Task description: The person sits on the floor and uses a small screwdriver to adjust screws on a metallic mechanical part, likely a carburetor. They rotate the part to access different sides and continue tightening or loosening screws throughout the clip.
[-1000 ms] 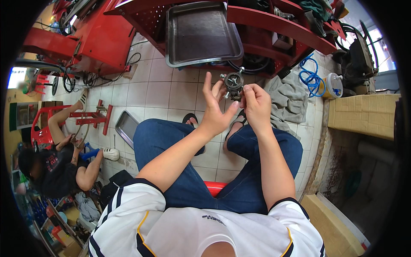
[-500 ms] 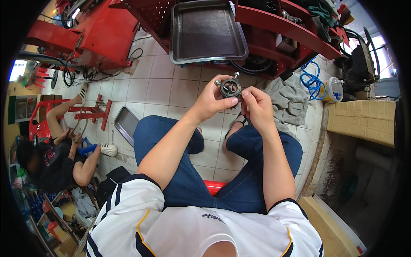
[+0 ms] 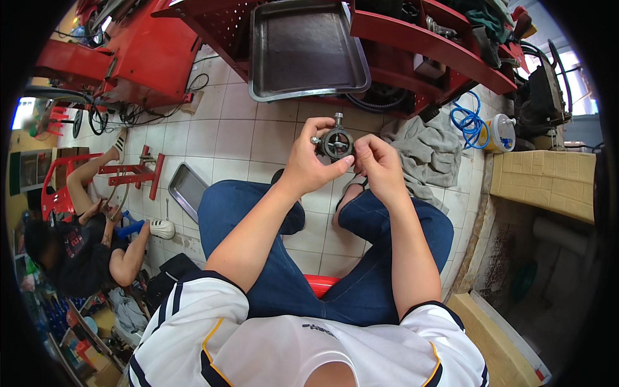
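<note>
– Ring [image 3: 338,144] of dark metal: where does it sit?

– Just above the middle of the frame, in the left hand [image 3: 309,162]. The thumb lies against its lower rim and the fingers curl round its left side, closed on it.

– Any long axis?

– None, it's round; one bolt [image 3: 338,119] points to the top of the frame, another [image 3: 315,140] leftward.

– And from the right hand [image 3: 379,162]?

– Left and slightly up, just beside its thumb and forefinger. Those tips are drawn together; I can't tell if they pinch something small.

– What's beyond?

– Metal tray [image 3: 309,48], upper centre, apart from both hands.
</note>
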Demonstrator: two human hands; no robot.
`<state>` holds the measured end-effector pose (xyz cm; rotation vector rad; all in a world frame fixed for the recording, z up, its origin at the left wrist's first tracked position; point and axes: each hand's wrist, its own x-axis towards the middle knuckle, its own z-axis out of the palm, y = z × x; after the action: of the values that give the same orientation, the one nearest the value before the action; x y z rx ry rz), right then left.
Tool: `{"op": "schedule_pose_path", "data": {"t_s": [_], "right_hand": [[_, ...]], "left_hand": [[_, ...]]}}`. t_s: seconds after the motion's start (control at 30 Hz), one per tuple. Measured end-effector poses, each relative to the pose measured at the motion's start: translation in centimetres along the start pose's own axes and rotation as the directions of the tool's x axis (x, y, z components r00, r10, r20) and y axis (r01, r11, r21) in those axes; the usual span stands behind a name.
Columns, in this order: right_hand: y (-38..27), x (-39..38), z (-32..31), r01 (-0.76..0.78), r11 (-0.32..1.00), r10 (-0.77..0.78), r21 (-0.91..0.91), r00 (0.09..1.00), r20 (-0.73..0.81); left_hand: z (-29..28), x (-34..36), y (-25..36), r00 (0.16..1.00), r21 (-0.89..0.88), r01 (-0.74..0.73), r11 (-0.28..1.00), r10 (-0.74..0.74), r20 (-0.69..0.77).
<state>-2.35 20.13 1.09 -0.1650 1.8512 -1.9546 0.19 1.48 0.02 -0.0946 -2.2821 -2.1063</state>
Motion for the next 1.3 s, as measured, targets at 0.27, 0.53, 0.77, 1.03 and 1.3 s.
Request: {"op": "schedule_pose_path", "data": {"t_s": [0.27,0.53,0.77,1.03,1.3], "right_hand": [[-0.6,0.3,-0.1,0.068,0.996,-0.061,0.062,0.993,-0.101],[2.4,0.4,0.7,0.08,0.951,-0.09,-0.297,0.996,-0.019],[1.2,-0.1,1.6,-0.071,0.97,0.101,-0.232,0.988,0.119],[2.8,-0.2,1.5,0.039,0.999,-0.04,0.015,0.988,0.147],[2.7,-0.5,-0.1,0.029,0.985,0.039,-0.172,0.925,0.379]], "left_hand": [[0.2,0.1,-0.2,0.999,-0.034,0.026,0.999,-0.027,-0.026],[-0.6,0.9,-0.3,0.974,-0.609,0.13,0.782,-0.216,-0.07],[-2.7,1.7,-1.1,0.938,-0.83,0.268,0.489,-0.329,0.11],[-2.1,1.8,1.0,0.958,-0.64,0.17,0.75,0.026,0.285],[-2.6,1.4,1.8,0.901,-0.444,0.151,0.883,0.062,0.43]]}}
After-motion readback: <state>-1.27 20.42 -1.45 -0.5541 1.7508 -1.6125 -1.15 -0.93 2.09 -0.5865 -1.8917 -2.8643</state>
